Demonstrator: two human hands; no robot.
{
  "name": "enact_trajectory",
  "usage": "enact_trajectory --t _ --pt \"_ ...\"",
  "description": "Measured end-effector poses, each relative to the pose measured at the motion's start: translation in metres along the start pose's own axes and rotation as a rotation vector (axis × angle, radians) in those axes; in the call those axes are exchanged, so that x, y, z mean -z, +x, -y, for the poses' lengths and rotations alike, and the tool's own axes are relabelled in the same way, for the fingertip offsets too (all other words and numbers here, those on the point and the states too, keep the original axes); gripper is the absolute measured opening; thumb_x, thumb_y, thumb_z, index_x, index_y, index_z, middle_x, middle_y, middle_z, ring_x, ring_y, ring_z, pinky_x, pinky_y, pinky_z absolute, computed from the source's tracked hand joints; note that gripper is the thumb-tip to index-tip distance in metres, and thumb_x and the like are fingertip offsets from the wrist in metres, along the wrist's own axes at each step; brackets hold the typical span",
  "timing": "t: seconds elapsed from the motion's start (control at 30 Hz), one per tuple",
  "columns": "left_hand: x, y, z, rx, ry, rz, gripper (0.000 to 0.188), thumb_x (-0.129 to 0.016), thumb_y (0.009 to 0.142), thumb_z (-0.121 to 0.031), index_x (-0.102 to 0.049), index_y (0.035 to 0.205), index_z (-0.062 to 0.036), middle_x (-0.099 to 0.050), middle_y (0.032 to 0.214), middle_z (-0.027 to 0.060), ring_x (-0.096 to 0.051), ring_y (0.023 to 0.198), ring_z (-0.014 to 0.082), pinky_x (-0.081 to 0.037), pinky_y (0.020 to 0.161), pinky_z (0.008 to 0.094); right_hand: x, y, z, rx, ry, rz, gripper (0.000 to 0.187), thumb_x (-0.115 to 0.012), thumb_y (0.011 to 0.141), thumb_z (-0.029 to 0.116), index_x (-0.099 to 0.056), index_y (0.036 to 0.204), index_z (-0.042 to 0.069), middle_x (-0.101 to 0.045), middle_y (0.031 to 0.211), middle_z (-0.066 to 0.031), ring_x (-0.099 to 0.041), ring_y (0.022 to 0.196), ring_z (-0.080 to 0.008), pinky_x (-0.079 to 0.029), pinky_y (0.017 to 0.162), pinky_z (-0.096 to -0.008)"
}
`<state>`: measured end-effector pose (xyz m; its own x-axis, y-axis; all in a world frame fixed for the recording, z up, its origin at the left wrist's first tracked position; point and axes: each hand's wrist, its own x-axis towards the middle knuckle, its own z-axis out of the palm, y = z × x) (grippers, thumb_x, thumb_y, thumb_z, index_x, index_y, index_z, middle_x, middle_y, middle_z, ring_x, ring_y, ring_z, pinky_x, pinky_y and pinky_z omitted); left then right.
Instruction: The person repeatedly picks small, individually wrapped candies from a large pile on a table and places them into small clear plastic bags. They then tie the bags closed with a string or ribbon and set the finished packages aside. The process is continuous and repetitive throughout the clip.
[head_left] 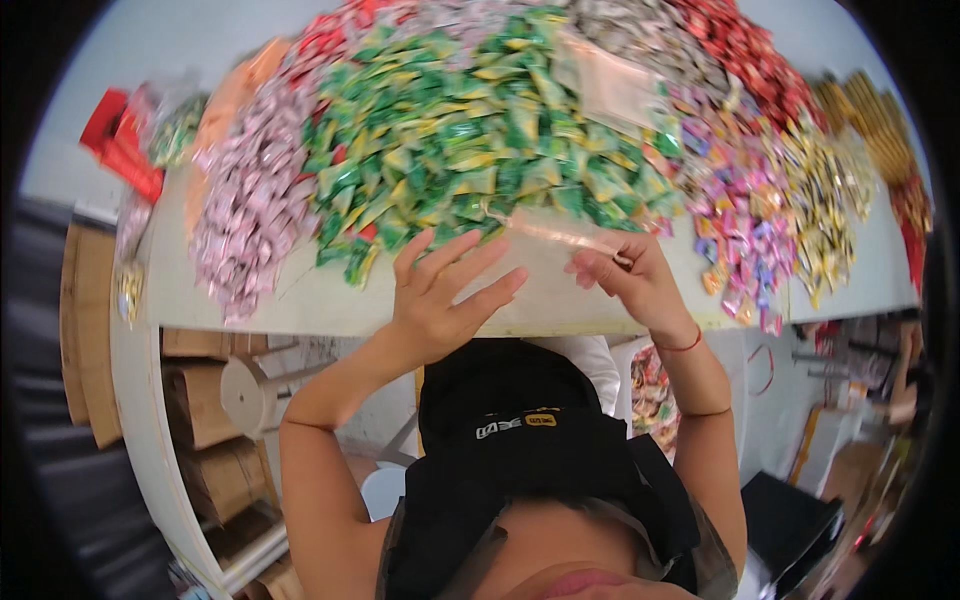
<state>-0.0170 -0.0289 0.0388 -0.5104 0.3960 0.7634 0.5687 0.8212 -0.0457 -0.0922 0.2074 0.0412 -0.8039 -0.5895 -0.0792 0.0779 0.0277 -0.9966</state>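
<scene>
My right hand (645, 285) pinches one end of a small sheer pouch (555, 232), which has a pale pink upper band and a thin cord at its corner. The pouch's see-through body hangs over the table's front part, so its lower outline is hard to make out. To the left of it my left hand (440, 300) is open, fingers spread, near the pouch but gripping nothing that shows. Just beyond both hands lies a big heap of green and yellow wrapped packets (440, 140).
Pink-wrapped sweets (250, 190) pile up on the left, mixed purple and orange ones (740, 220) and gold ones (825, 190) on the right. A stack of pale pink pouches (612, 88) rests on the green heap. Cardboard boxes (205, 405) stand under the white table (390, 300).
</scene>
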Motion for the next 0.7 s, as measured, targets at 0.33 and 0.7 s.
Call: enact_trajectory --t 0.33,0.7 --pt "0.044 -0.082 -0.011 1.138 -1.226 -0.518 0.021 -0.071 0.076 -0.007 -0.06 0.094 -0.0031 -0.055 0.091 0.0072 -0.054 0.087 0.0155 -0.044 0.078 0.027 -0.148 0.051 -0.004 0.557 -0.431 0.243 0.031 -0.076 0.069 0.009 -0.045 0.061 0.008 -0.044 0.063 -0.0029 -0.043 0.055 -0.014 -0.033 0.048 -0.0246" --pt "0.084 -0.152 0.026 1.258 -1.246 -0.875 0.013 -0.06 0.08 0.008 -0.055 0.09 0.0007 -0.051 0.095 0.0055 -0.056 0.084 0.013 -0.046 0.078 0.0245 -0.243 0.128 0.017 0.58 -0.491 0.818 0.024 -0.072 0.067 0.006 -0.058 0.087 0.007 -0.055 0.082 -0.0063 -0.054 0.078 -0.0248 -0.044 0.07 -0.0331"
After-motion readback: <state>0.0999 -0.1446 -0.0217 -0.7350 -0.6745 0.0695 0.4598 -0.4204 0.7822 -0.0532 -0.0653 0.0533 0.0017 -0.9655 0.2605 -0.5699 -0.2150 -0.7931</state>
